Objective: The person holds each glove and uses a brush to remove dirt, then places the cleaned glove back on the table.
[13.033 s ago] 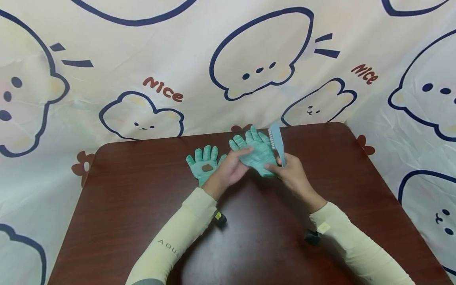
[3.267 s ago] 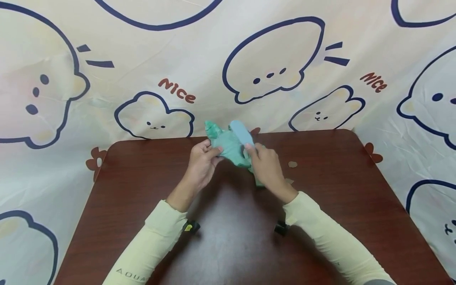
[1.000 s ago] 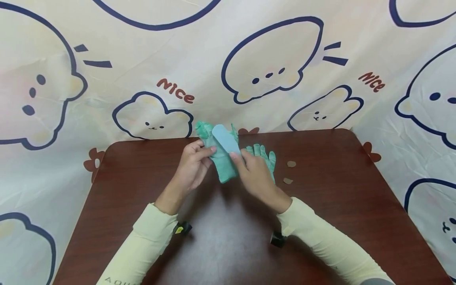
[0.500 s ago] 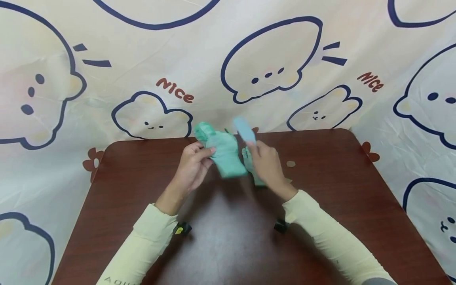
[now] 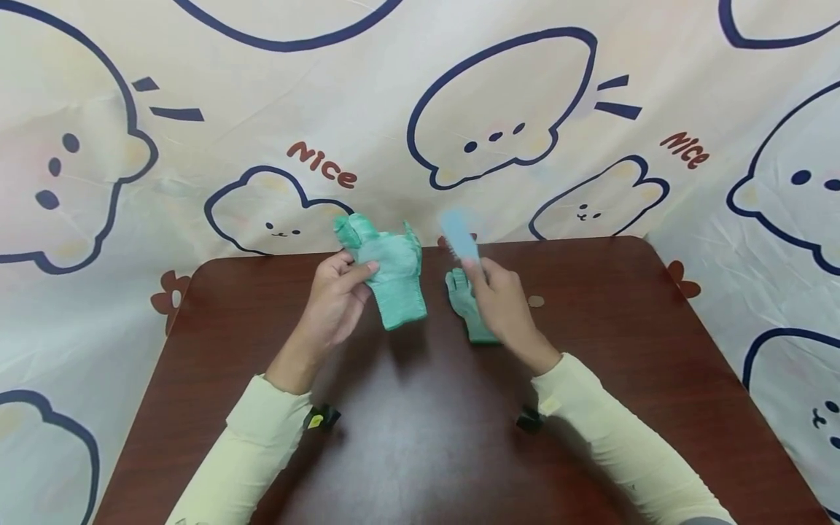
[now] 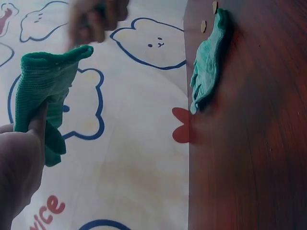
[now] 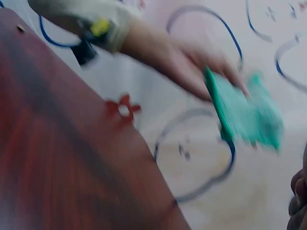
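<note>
My left hand (image 5: 331, 299) pinches a mint-green knitted glove (image 5: 397, 266) near its palm, thumb on top, raised over the back of the table. The cuff hangs downward and the glove's fingers are bunched and folded. My right hand (image 5: 508, 306) grips the handle of a light-blue brush (image 5: 458, 232), whose head is blurred and stands apart from the glove, to its right. A second green glove (image 5: 462, 300) lies on the table, partly hidden behind the right hand. In the left wrist view the held glove (image 6: 48, 79) shows its cuff opening.
Small flat brown pieces (image 6: 203, 26) lie on the brown table (image 5: 420, 437) beyond the lying glove; in the head view one piece (image 5: 536, 301) shows right of my right hand. A cartoon-printed cloth (image 5: 367, 87) hangs behind the table's back edge.
Thirteen seconds ago the lying glove was at the left with a brown piece on it. Over the last second the brush left the held glove, moving right; the held glove moved slightly left.
</note>
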Tool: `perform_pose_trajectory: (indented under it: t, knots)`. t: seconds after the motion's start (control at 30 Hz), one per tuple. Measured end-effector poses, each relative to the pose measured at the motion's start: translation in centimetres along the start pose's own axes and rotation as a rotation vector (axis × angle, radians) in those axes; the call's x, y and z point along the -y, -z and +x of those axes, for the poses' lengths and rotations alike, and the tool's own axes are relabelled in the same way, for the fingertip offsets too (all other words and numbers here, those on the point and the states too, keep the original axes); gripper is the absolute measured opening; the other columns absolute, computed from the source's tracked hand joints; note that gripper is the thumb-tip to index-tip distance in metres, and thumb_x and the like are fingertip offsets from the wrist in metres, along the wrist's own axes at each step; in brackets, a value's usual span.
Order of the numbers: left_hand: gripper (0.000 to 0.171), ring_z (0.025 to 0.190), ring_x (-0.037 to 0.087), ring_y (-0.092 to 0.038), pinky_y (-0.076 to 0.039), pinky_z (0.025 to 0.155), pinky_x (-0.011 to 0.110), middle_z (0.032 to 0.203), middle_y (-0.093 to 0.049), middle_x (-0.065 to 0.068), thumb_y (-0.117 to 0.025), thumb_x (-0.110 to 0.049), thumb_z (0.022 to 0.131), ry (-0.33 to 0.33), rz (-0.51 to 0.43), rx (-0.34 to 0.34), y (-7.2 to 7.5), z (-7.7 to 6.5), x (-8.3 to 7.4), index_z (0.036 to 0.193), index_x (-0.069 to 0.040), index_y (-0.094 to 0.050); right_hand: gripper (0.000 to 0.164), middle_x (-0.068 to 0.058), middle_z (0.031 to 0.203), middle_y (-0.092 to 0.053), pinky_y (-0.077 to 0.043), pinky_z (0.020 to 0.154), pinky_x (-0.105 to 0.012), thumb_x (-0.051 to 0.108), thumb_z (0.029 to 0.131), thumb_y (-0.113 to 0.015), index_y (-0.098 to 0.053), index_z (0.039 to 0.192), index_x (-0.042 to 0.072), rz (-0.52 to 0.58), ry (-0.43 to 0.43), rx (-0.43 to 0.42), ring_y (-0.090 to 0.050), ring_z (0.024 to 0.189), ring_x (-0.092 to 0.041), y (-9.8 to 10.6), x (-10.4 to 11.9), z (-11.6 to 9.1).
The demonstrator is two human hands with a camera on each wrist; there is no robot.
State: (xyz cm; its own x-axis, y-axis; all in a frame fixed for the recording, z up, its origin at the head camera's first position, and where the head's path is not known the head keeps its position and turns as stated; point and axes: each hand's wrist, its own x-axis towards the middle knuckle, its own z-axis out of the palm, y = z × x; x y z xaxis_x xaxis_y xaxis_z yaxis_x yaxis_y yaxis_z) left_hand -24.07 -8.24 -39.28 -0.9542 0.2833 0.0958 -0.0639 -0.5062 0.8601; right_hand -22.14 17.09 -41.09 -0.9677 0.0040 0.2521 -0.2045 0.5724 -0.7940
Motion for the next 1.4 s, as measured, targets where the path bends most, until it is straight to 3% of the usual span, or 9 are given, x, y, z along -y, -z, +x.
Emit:
perform_pose_trajectory:
  t: [0.23, 0.4, 0.6, 0.8, 0.97, 1.13, 1.23, 1.4]
  knots:
    - [0.031, 0.117, 0.013, -0.063, -0.055, 0.102, 0.028, 0.131, -0.056, 0.008, -0.043, 0.006, 0.105, 0.023, -0.002, 0.035, -1.2, 0.3, 0.9, 0.135, 0.01, -0.045, 0.036, 0.0, 0.062, -0.038, -0.031, 0.049, -0.027, 0.035, 0.108, -0.052, -0.053, 0.082, 0.01, -0.109, 0.179, 0.089, -0.036, 0.054, -0.014, -2.1, 3.6, -2.2]
    - [0.037, 0.118, 0.014, -0.063, -0.055, 0.103, 0.029, 0.134, -0.056, 0.011, -0.043, 0.006, 0.104, 0.023, 0.01, 0.042, -1.6, 0.2, 0.6, 0.14, 0.015, -0.041, 0.036, -0.001, 0.059, -0.039, -0.031, 0.046, -0.026, 0.035, 0.108, -0.052, -0.052, 0.083, 0.009, -0.179, 0.174, 0.067, -0.037, 0.05, -0.015, -2.5, 3.7, -2.3]
    - [0.042, 0.12, 0.018, -0.063, -0.056, 0.101, 0.032, 0.141, -0.052, 0.014, -0.044, 0.004, 0.105, 0.04, 0.005, 0.039, -1.7, 0.3, 0.7, 0.146, 0.014, -0.038, 0.035, -0.004, 0.06, -0.042, -0.033, 0.056, -0.032, 0.033, 0.108, -0.053, -0.056, 0.086, 0.007, -0.23, 0.178, -0.012, -0.042, 0.055, -0.02, -1.8, 3.2, -1.8]
    - [0.044, 0.12, 0.019, -0.064, -0.057, 0.099, 0.033, 0.148, -0.048, 0.021, -0.043, 0.004, 0.106, 0.054, -0.016, 0.037, -1.6, 0.5, 1.4, 0.149, 0.013, -0.038, 0.036, -0.005, 0.064, -0.043, -0.033, 0.061, -0.033, 0.034, 0.107, -0.054, -0.059, 0.088, 0.004, -0.256, 0.154, -0.024, -0.042, 0.056, -0.021, -1.7, 2.0, -1.4]
    - [0.044, 0.116, 0.016, -0.065, -0.058, 0.097, 0.031, 0.142, -0.054, 0.018, -0.043, 0.007, 0.105, 0.059, -0.036, 0.017, -1.7, 0.5, 1.7, 0.148, 0.012, -0.039, 0.045, -0.003, 0.062, -0.039, -0.033, 0.051, -0.032, 0.04, 0.109, -0.049, -0.053, 0.081, 0.005, -0.218, 0.121, -0.037, -0.038, 0.052, -0.02, -1.3, 0.8, -0.8]
    - [0.027, 0.104, 0.012, -0.066, -0.059, 0.091, 0.026, 0.118, -0.061, 0.006, -0.045, 0.008, 0.103, 0.015, -0.026, -0.043, -1.5, 0.2, 1.0, 0.129, 0.01, -0.049, 0.057, -0.003, 0.062, -0.043, -0.034, 0.047, -0.032, 0.053, 0.109, -0.039, -0.059, 0.09, 0.003, -0.136, -0.05, -0.106, -0.04, 0.052, -0.019, 0.6, -1.8, 0.8]
    - [0.024, 0.106, 0.011, -0.065, -0.059, 0.092, 0.025, 0.119, -0.06, 0.005, -0.045, 0.01, 0.102, -0.024, -0.008, -0.057, -0.9, -0.1, 0.5, 0.125, 0.007, -0.051, 0.06, -0.005, 0.066, -0.045, -0.035, 0.049, -0.033, 0.059, 0.106, -0.039, -0.06, 0.091, 0.005, -0.091, -0.13, -0.139, -0.042, 0.056, -0.022, 1.9, -2.9, 1.2]
    - [0.029, 0.109, 0.011, -0.063, -0.057, 0.096, 0.025, 0.122, -0.059, 0.005, -0.045, 0.009, 0.103, -0.024, 0.003, -0.05, -0.7, 0.2, 0.8, 0.131, 0.01, -0.048, 0.054, -0.006, 0.068, -0.049, -0.036, 0.048, -0.032, 0.058, 0.106, -0.042, -0.059, 0.09, 0.009, -0.026, -0.061, -0.059, -0.045, 0.058, -0.022, 1.8, -1.6, 0.3]
